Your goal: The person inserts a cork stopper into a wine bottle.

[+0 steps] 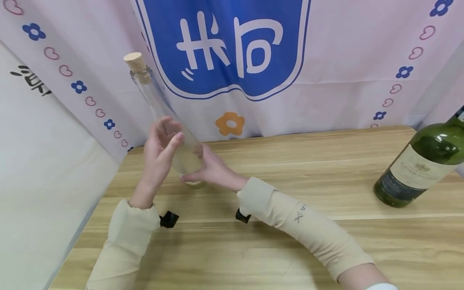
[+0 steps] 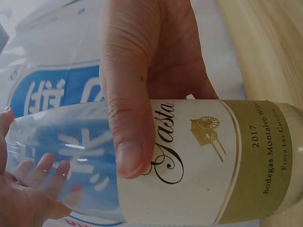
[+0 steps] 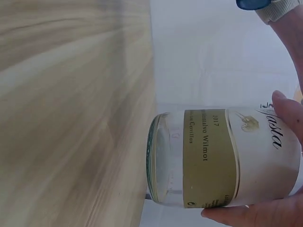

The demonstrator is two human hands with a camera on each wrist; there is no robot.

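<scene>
A clear glass wine bottle [image 1: 189, 159] with a cork [image 1: 135, 62] in its mouth stands toward the left of the table. Its white and olive label [image 2: 194, 151] shows in both wrist views. My right hand [image 1: 216, 168] grips the lower body, and its thumb [image 2: 129, 135] lies across the label. My left hand [image 1: 158, 148] is beside the upper body with fingers loosely spread. In the left wrist view these fingers [image 2: 42, 172] show through the glass; whether they touch it, I cannot tell. The contact between bottle base [image 3: 161, 158] and table is unclear.
On the right of the wooden table [image 1: 290, 245] stands a green wine bottle [image 1: 417, 167], cut off by the frame edge. A printed curtain [image 1: 326, 108] hangs behind the table's back edge. Small black cameras [image 1: 169, 219] sit at my wrists. White cloth [image 1: 47, 161] lines the left side.
</scene>
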